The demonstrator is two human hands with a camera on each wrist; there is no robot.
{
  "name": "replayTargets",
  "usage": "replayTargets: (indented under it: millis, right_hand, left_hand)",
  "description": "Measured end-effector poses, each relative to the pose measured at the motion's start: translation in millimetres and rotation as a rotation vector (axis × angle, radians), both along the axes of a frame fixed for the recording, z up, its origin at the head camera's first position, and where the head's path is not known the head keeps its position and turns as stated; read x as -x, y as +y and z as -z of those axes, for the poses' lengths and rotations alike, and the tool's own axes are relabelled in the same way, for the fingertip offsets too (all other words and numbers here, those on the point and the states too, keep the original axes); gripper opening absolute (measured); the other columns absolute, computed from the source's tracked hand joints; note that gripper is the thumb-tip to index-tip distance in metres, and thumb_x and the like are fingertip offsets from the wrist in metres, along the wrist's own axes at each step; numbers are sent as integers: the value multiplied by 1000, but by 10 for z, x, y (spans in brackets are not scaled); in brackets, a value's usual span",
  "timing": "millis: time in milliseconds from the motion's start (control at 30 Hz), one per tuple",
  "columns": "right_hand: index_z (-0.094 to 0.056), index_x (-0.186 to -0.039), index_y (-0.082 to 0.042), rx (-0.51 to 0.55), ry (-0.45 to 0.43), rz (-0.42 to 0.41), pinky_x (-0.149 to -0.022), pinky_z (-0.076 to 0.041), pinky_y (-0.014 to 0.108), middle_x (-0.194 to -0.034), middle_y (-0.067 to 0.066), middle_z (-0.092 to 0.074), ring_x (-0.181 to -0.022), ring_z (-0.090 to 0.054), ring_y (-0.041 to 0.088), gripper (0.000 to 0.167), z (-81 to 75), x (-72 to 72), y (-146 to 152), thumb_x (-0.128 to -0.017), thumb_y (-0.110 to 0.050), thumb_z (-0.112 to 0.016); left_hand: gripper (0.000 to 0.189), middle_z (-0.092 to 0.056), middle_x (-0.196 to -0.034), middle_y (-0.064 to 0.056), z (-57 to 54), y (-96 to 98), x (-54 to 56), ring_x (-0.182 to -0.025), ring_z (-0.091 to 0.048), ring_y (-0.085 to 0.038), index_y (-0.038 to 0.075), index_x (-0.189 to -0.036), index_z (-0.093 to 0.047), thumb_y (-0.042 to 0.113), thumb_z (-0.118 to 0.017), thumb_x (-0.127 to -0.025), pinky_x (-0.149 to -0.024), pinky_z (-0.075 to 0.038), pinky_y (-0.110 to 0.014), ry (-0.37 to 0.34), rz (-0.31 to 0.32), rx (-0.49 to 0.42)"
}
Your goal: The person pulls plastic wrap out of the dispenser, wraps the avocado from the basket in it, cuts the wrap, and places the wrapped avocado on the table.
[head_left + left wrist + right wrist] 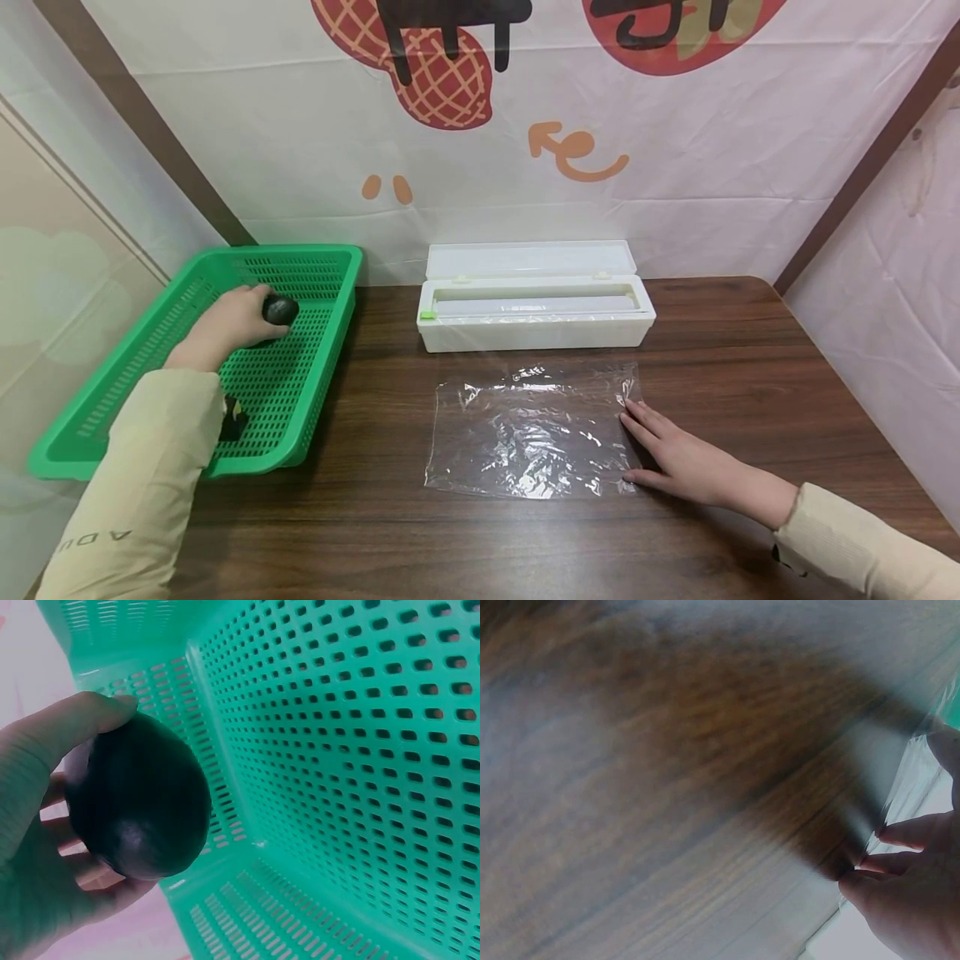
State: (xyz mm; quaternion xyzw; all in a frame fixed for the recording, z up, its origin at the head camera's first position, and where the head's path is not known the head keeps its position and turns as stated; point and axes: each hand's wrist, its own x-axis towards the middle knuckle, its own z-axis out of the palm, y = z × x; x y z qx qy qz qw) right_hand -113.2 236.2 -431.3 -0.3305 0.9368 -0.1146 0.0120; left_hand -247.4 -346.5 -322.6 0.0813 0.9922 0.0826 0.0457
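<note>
In the green basket [347, 321], my left hand [228, 321] grips a dark, egg-shaped, avocado-like fruit [146, 799]. The thumb lies over one end of it, and the other fingers curl behind and below. To the right, a rectangle of clear plastic film [525, 442] lies wrinkled on the table. My right hand [682, 458] rests at the film's right edge with fingers extended. In the right wrist view its fingertips [892, 834] touch the film's edge.
A white film dispenser box [536, 333] with its lid [532, 260] raised stands behind the film. The dark wooden table [420, 546] runs back to a printed cloth wall [690, 167]. A black item with a yellow mark [234, 421] shows beside my left sleeve.
</note>
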Motion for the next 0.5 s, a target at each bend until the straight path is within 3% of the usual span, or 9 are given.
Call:
replayTargets:
  millis: [500]
  right_hand:
    - [-37, -135, 4, -17, -34, 16, -99, -35, 47, -145, 21, -26, -131, -28, 38, 75, -8, 5, -13, -85, -49, -56]
  left_hand:
    - [55, -46, -100, -30, -106, 187, -44, -87, -42, -45, -8, -117, -43, 21, -68, -77, -55, -41, -51, 176, -42, 32]
